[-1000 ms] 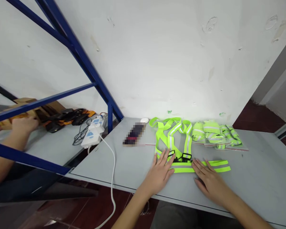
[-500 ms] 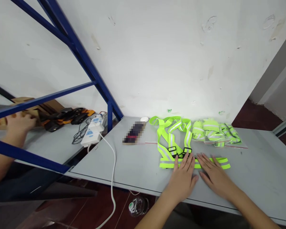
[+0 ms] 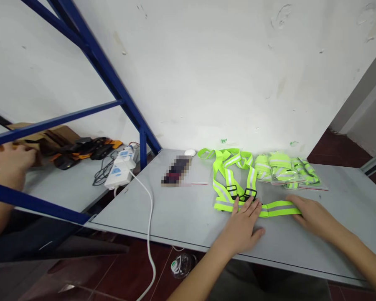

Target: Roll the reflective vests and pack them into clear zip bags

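Observation:
A neon yellow-green harness (image 3: 221, 190) with grey reflective stripes and black buckles lies on the grey table (image 3: 181, 217). Its waist strap (image 3: 280, 207) stretches to the right along the table. My left hand (image 3: 242, 228) rests on this strap just below the buckles, fingers spread and thumb apart. At the strap's right end, my right hand (image 3: 307, 215) has its fingers and thumb closed round the end. Several bagged bundles of the same webbing (image 3: 280, 167) lie behind, against the wall.
A pixelated dark object (image 3: 177, 170) and a white round item (image 3: 189, 153) lie at the back left. A white power strip (image 3: 120, 171) trails a cable over the table's front edge. Beyond the blue frame (image 3: 113, 85) is another person's hand (image 3: 12, 161). A bottle (image 3: 182, 265) stands below.
My right hand has slid right to the strap's end and closed on it. The strap's right part is slightly raised and shifted. My left hand stays pressed near the buckles.

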The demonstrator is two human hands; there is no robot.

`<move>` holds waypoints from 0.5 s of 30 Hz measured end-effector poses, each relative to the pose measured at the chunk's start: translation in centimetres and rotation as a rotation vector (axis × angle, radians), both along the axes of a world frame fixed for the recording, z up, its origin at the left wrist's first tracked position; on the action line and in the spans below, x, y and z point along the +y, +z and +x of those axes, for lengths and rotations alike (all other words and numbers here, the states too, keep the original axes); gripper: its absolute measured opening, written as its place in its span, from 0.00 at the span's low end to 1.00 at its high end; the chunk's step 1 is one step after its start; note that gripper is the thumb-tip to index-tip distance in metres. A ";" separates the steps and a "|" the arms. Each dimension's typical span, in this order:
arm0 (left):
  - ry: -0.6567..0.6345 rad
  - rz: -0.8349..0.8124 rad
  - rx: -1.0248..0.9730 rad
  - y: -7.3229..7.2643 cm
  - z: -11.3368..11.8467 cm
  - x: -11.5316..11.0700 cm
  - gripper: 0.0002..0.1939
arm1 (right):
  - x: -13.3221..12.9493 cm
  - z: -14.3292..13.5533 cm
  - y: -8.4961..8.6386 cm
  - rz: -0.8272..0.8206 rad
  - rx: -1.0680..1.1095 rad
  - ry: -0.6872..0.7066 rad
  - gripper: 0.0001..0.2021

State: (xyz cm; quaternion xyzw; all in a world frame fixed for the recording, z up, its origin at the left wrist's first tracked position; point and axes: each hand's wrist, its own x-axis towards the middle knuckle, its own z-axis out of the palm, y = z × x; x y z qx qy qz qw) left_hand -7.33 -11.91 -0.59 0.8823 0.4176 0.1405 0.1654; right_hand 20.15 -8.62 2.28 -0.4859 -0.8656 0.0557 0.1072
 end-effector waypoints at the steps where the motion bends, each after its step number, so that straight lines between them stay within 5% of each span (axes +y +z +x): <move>1: -0.010 -0.003 -0.008 0.2 0.1 0.0 0.33 | 0.1 -0.8 0.7 0.016 0.012 0.029 0.19; 5: -0.091 0.006 -0.044 0.9 1.0 0.1 0.35 | 1.1 -6.0 3.0 -0.038 0.019 0.131 0.27; 8: -0.160 -0.014 -0.112 1.0 1.9 0.4 0.36 | 2.2 -10.8 3.1 -0.154 -0.041 0.024 0.17; 11: -0.074 -0.021 -0.199 0.3 2.5 0.7 0.32 | 3.0 -14.1 2.0 -0.154 -0.018 -0.039 0.12; 15: 0.101 0.040 -0.295 -0.9 2.1 0.5 0.11 | 3.3 -15.2 0.5 -0.158 0.080 -0.109 0.10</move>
